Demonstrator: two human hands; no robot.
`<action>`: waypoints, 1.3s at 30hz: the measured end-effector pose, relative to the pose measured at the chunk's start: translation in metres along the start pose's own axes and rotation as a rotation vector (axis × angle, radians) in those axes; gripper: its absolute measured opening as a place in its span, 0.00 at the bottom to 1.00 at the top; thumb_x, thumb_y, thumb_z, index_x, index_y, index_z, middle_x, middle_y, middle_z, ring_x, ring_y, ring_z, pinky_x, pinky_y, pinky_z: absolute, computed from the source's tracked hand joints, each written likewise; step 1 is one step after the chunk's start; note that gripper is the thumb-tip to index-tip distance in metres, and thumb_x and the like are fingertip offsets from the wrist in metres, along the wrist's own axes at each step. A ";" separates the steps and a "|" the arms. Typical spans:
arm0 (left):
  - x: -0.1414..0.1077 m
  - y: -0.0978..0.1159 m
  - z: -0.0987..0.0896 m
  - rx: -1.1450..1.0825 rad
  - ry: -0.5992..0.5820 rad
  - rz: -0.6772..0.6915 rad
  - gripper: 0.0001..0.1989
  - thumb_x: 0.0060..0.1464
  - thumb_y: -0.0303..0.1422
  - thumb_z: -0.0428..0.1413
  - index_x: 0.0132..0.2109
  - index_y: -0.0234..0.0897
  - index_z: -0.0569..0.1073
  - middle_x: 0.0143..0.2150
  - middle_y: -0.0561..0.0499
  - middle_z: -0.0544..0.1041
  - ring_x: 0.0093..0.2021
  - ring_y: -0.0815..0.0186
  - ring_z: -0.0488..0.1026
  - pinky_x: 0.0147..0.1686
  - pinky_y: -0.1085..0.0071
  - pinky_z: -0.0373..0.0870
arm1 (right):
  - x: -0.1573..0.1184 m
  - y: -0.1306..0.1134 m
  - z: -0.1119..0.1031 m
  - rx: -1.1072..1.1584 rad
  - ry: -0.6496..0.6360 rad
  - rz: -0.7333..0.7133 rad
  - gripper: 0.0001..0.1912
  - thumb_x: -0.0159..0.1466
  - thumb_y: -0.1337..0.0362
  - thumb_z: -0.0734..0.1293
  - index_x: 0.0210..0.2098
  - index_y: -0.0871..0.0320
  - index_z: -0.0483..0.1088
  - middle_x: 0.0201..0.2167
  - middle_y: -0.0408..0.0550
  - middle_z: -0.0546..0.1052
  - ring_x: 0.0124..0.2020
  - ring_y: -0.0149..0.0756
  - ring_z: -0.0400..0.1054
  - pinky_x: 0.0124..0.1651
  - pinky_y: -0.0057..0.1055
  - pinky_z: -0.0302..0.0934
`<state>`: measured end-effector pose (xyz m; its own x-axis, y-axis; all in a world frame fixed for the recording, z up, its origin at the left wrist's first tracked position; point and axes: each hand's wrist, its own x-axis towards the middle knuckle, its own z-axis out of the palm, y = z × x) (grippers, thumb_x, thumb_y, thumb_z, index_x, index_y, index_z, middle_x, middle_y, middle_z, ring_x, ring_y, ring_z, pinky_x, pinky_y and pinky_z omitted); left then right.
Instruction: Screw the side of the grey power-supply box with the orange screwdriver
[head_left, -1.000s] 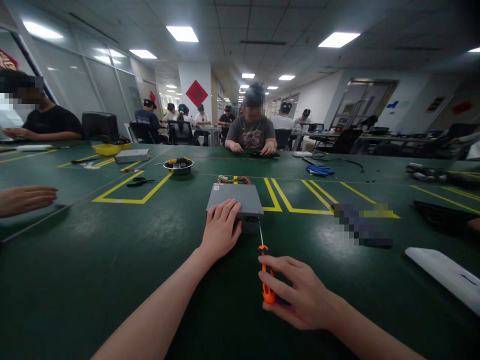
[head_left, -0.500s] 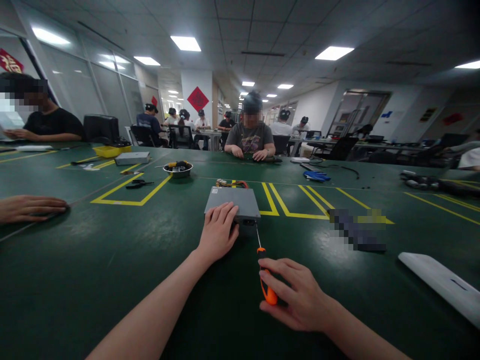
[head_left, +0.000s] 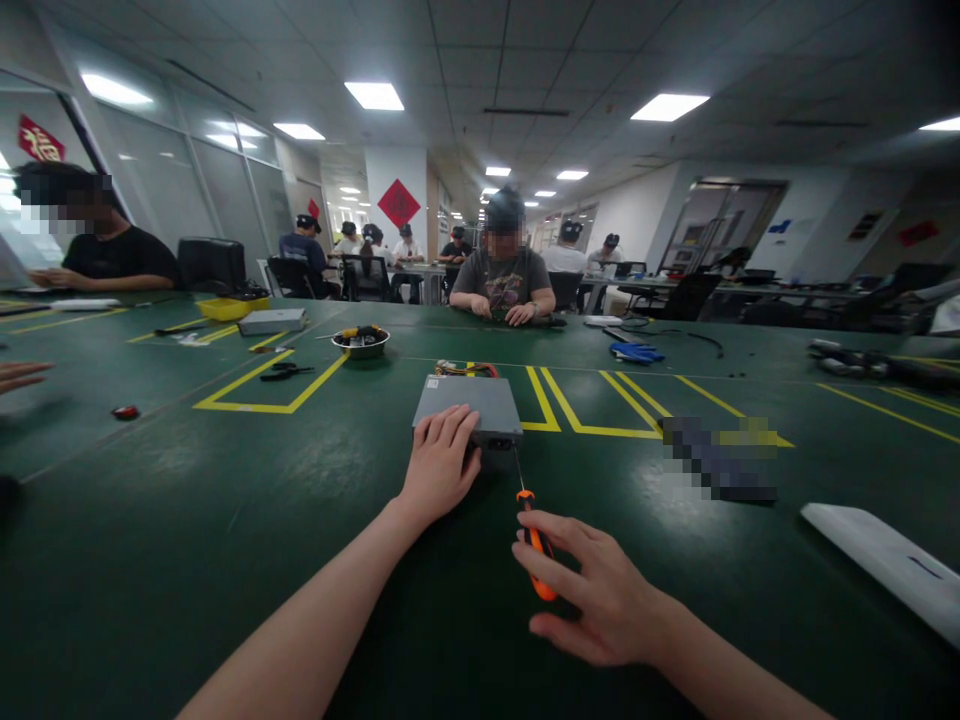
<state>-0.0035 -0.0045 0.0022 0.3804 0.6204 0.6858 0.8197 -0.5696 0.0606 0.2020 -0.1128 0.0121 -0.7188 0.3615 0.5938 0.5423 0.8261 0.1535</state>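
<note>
A grey metal computer power supply (head_left: 480, 403) lies on the green table in front of me, its socket side facing me and coloured wires at its far side. My left hand (head_left: 442, 462) grips its left near corner, fingers over the top and thumb against the near face. My right hand (head_left: 592, 580) holds a screwdriver (head_left: 537, 550) with an orange and black handle, between thumb and fingers. The thin shaft points away from me, with its tip at the near right corner of the power supply. Whether the tip sits in a screw is too small to tell.
A metal bowl (head_left: 361, 345) holding tools stands beyond, left of the power supply. Black pliers (head_left: 285, 371) and a small red item (head_left: 126, 412) lie further left. Blue gloves (head_left: 636, 353) and a white panel (head_left: 877, 560) are at right. Another person's hand (head_left: 19, 375) shows at the left edge.
My right fingers have shifted on the screwdriver handle, the thumb further from it. The other person's hand at left has drawn back leftward, leaving the small red item in sight. The view has shifted slightly.
</note>
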 end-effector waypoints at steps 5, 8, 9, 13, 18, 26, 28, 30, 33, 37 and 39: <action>-0.001 0.000 0.001 -0.012 -0.001 -0.004 0.21 0.56 0.33 0.47 0.57 0.38 0.61 0.58 0.45 0.65 0.59 0.57 0.58 0.56 0.58 0.51 | 0.002 0.001 0.004 -0.002 0.037 -0.037 0.16 0.63 0.61 0.58 0.48 0.63 0.62 0.45 0.62 0.71 0.44 0.41 0.69 0.39 0.35 0.67; 0.000 0.001 0.000 -0.016 0.001 -0.003 0.21 0.56 0.33 0.48 0.57 0.38 0.61 0.58 0.45 0.65 0.58 0.57 0.58 0.56 0.58 0.52 | 0.004 0.000 0.008 0.007 0.120 -0.021 0.14 0.63 0.60 0.60 0.45 0.62 0.61 0.43 0.61 0.73 0.41 0.38 0.71 0.38 0.32 0.67; 0.000 0.001 -0.001 -0.017 0.002 -0.003 0.21 0.56 0.33 0.48 0.57 0.38 0.61 0.57 0.45 0.65 0.58 0.57 0.58 0.56 0.57 0.52 | 0.004 0.000 0.009 0.017 0.124 -0.004 0.14 0.63 0.59 0.61 0.44 0.61 0.60 0.42 0.60 0.73 0.40 0.38 0.71 0.37 0.32 0.67; 0.000 0.001 -0.002 -0.012 0.001 -0.002 0.21 0.56 0.33 0.48 0.57 0.38 0.61 0.58 0.45 0.65 0.58 0.57 0.58 0.56 0.57 0.51 | 0.004 -0.001 0.007 0.037 0.047 0.018 0.17 0.63 0.57 0.60 0.47 0.62 0.60 0.43 0.60 0.73 0.41 0.38 0.71 0.39 0.32 0.67; 0.000 0.000 -0.002 0.007 -0.006 0.002 0.21 0.56 0.33 0.48 0.57 0.37 0.61 0.58 0.45 0.65 0.59 0.58 0.58 0.56 0.59 0.51 | 0.007 -0.003 0.006 -0.023 0.033 -0.023 0.14 0.64 0.60 0.59 0.46 0.61 0.63 0.42 0.60 0.73 0.40 0.38 0.71 0.36 0.32 0.67; 0.000 0.000 0.000 -0.009 0.003 -0.009 0.21 0.56 0.33 0.48 0.57 0.39 0.61 0.57 0.45 0.65 0.58 0.57 0.58 0.56 0.57 0.51 | 0.001 0.000 0.009 0.044 0.073 0.029 0.18 0.62 0.57 0.61 0.47 0.62 0.60 0.44 0.60 0.73 0.42 0.39 0.71 0.40 0.33 0.67; 0.000 0.000 0.000 -0.008 0.004 -0.009 0.21 0.56 0.33 0.48 0.57 0.38 0.61 0.57 0.45 0.65 0.58 0.58 0.58 0.56 0.58 0.51 | 0.003 -0.001 0.007 0.016 0.020 -0.013 0.16 0.63 0.61 0.60 0.48 0.62 0.61 0.45 0.61 0.72 0.41 0.38 0.71 0.40 0.33 0.67; 0.000 0.000 0.000 -0.007 0.003 -0.006 0.21 0.56 0.33 0.48 0.57 0.38 0.61 0.58 0.45 0.65 0.59 0.58 0.58 0.56 0.58 0.51 | 0.006 -0.002 0.007 -0.036 0.036 -0.051 0.13 0.63 0.63 0.60 0.47 0.61 0.62 0.44 0.60 0.73 0.38 0.36 0.71 0.38 0.33 0.67; 0.000 0.000 0.000 -0.008 0.004 -0.006 0.21 0.56 0.33 0.48 0.57 0.38 0.61 0.58 0.45 0.65 0.59 0.58 0.58 0.57 0.58 0.51 | 0.008 -0.001 0.011 -0.061 0.143 -0.034 0.13 0.62 0.61 0.64 0.43 0.61 0.62 0.41 0.59 0.74 0.36 0.36 0.71 0.34 0.31 0.67; 0.000 0.000 0.000 -0.008 0.007 -0.007 0.21 0.56 0.33 0.48 0.57 0.38 0.60 0.57 0.44 0.65 0.58 0.57 0.58 0.56 0.57 0.51 | 0.003 0.001 0.014 -0.017 0.206 0.016 0.15 0.61 0.60 0.65 0.42 0.62 0.60 0.42 0.62 0.73 0.38 0.37 0.71 0.35 0.30 0.68; 0.000 0.000 0.000 -0.003 0.005 -0.008 0.21 0.56 0.34 0.48 0.57 0.38 0.61 0.57 0.44 0.65 0.58 0.57 0.58 0.56 0.57 0.51 | 0.002 0.001 0.011 -0.022 0.193 -0.013 0.14 0.61 0.61 0.64 0.42 0.63 0.61 0.41 0.62 0.74 0.37 0.37 0.72 0.35 0.31 0.68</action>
<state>-0.0033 -0.0045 0.0021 0.3721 0.6224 0.6886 0.8212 -0.5665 0.0682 0.1962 -0.1068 0.0044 -0.6304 0.2594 0.7316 0.5441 0.8199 0.1781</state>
